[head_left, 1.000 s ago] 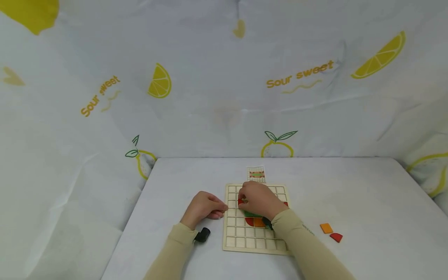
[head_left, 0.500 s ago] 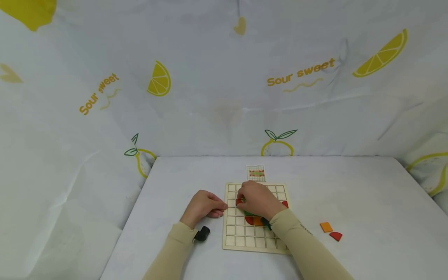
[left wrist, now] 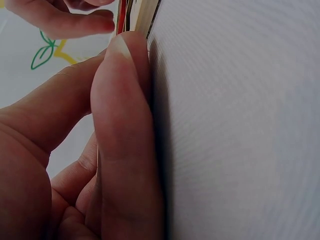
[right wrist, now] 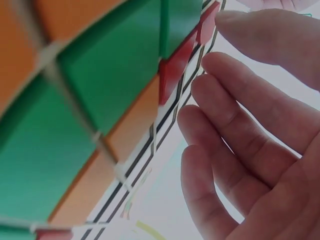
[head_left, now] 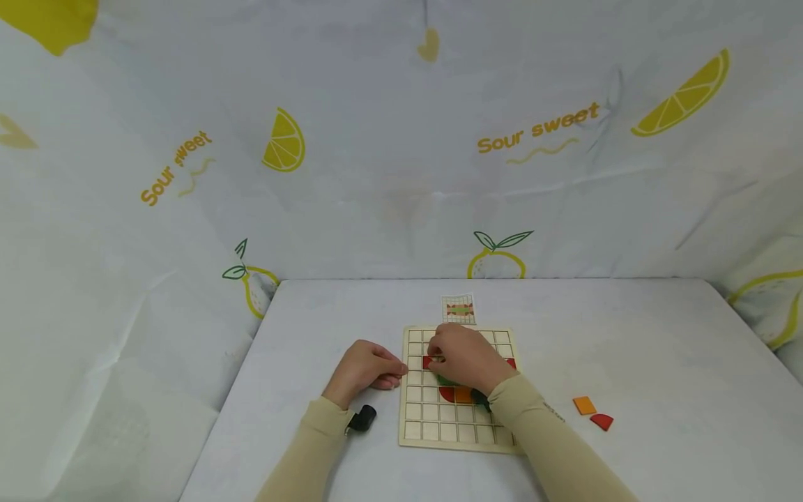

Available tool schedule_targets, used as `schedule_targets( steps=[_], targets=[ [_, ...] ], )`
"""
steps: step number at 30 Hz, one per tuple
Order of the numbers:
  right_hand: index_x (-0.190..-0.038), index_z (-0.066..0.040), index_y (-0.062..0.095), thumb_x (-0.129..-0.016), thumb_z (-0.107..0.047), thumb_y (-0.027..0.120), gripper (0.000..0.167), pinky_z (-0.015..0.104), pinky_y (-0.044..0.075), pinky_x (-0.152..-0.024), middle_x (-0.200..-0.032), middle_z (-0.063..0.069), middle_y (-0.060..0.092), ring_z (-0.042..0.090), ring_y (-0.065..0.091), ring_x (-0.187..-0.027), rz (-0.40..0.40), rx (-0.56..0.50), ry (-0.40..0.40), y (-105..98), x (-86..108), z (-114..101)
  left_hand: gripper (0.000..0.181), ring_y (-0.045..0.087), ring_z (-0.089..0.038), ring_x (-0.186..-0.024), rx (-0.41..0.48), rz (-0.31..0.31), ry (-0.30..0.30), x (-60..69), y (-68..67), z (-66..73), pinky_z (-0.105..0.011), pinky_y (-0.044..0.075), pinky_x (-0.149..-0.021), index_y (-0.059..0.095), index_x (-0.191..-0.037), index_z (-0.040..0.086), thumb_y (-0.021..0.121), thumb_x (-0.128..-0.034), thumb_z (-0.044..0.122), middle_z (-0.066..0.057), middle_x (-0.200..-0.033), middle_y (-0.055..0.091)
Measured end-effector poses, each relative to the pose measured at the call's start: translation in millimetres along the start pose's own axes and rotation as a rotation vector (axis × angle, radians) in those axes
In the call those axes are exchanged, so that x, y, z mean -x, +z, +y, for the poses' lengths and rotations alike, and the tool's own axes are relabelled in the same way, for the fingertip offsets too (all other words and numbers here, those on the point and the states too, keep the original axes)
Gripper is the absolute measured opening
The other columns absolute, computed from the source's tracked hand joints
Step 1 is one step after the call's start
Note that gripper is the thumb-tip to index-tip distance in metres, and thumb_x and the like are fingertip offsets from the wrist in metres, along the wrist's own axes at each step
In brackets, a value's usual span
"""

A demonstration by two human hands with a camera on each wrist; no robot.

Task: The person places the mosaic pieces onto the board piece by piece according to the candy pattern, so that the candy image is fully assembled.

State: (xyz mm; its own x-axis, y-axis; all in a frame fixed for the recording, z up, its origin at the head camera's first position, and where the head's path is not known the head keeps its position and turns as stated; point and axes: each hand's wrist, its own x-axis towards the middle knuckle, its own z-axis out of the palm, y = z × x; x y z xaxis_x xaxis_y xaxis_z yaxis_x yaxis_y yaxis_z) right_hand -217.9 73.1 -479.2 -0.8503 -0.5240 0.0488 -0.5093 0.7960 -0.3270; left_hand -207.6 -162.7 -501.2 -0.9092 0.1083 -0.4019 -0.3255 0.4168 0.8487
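Note:
My left hand [head_left: 370, 366] is at the left edge of a pale wooden grid board [head_left: 430, 432], its thumb and forefinger closed together there. In the left wrist view, the thumb [left wrist: 125, 125] covers most of that contact. Over the upper middle of the board, my right hand [head_left: 461, 355] holds a small red tile [right wrist: 208, 24] between thumb and forefinger, low over the grid. Its other fingers curve loosely beside the board. Green tiles [right wrist: 107, 67], orange tiles and other red tiles are set in the grid, partly hidden beneath the right hand and wrist.
A printed pattern card [head_left: 459, 309] lies just beyond the board. To the right of the board, an orange square tile [head_left: 584, 405] and a red quarter-round tile [head_left: 601, 422] lie loose on the white table [head_left: 665, 362]. A lemon-print cloth [head_left: 401, 139] hangs behind.
The right hand makes only slight shifts over the same spot, and more of the red tile shows left of its fingertips. The left hand stays at the board's edge.

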Motion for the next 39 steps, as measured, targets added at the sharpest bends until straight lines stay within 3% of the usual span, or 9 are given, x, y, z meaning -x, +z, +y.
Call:
schedule_targets(
  steps=[6,14,23,26,32,39],
  targets=[
    [-0.086,-0.021,0.080,-0.096,-0.017,0.081,0.011,0.027,0.055,-0.070,-0.087,-0.009,0.063,0.007,0.054,-0.078,0.004,0.002,-0.014,-4,8.7,9,0.018,0.073,-0.007,-0.062,-0.001,-0.003,0.004,-0.4,0.0,-0.7,-0.020,0.063,-0.060,0.082,-0.091,0.007,0.093,-0.0858,0.020,-0.005,-0.074,0.079],
    [-0.087,-0.022,0.080,-0.097,-0.022,0.083,0.010,0.030,0.056,-0.074,-0.089,-0.010,0.064,0.008,0.055,-0.082,-0.020,0.003,0.003,-5,13.4,13,0.018,0.073,-0.007,-0.063,-0.002,-0.012,0.006,-0.1,1.3,0.9,-0.020,0.064,-0.061,0.082,-0.091,0.007,0.092,-0.0861,0.021,-0.005,-0.075,0.080],
    [-0.094,-0.019,0.083,-0.096,-0.023,0.083,0.005,0.030,0.057,-0.075,-0.091,-0.009,0.066,0.010,0.058,-0.087,0.013,0.013,-0.004,-13,26.6,19,0.019,0.073,-0.007,-0.063,-0.010,-0.012,0.018,1.1,-1.0,0.1,-0.021,0.064,-0.062,0.083,-0.092,0.007,0.092,-0.0856,0.021,-0.004,-0.075,0.079],
    [-0.097,-0.018,0.083,-0.096,-0.023,0.082,0.005,0.032,0.060,-0.080,-0.094,-0.009,0.068,0.011,0.060,-0.091,0.028,0.026,0.027,-21,42.5,28,0.018,0.072,-0.007,-0.063,-0.014,-0.011,0.021,2.3,-2.1,0.3,-0.022,0.065,-0.063,0.083,-0.092,0.006,0.091,-0.0857,0.020,-0.004,-0.075,0.079],
    [-0.097,-0.019,0.083,-0.094,-0.022,0.084,0.005,0.035,0.062,-0.085,-0.097,-0.008,0.068,0.012,0.060,-0.096,0.011,0.063,0.168,-41,92.8,55,0.019,0.073,-0.009,-0.064,-0.022,-0.014,0.017,3.0,-3.8,-0.8,-0.023,0.066,-0.066,0.083,-0.093,0.006,0.091,-0.0857,0.021,-0.005,-0.076,0.079],
    [-0.101,-0.017,0.084,-0.092,-0.019,0.085,0.009,0.048,0.065,-0.092,-0.105,-0.003,0.072,0.023,0.068,-0.104,-0.006,0.067,0.275,-60,151.6,91,0.018,0.073,-0.008,-0.065,-0.007,-0.026,0.005,2.1,-0.6,-1.0,-0.023,0.066,-0.067,0.083,-0.094,0.006,0.090,-0.0876,0.021,-0.004,-0.080,0.081]
  ],
)
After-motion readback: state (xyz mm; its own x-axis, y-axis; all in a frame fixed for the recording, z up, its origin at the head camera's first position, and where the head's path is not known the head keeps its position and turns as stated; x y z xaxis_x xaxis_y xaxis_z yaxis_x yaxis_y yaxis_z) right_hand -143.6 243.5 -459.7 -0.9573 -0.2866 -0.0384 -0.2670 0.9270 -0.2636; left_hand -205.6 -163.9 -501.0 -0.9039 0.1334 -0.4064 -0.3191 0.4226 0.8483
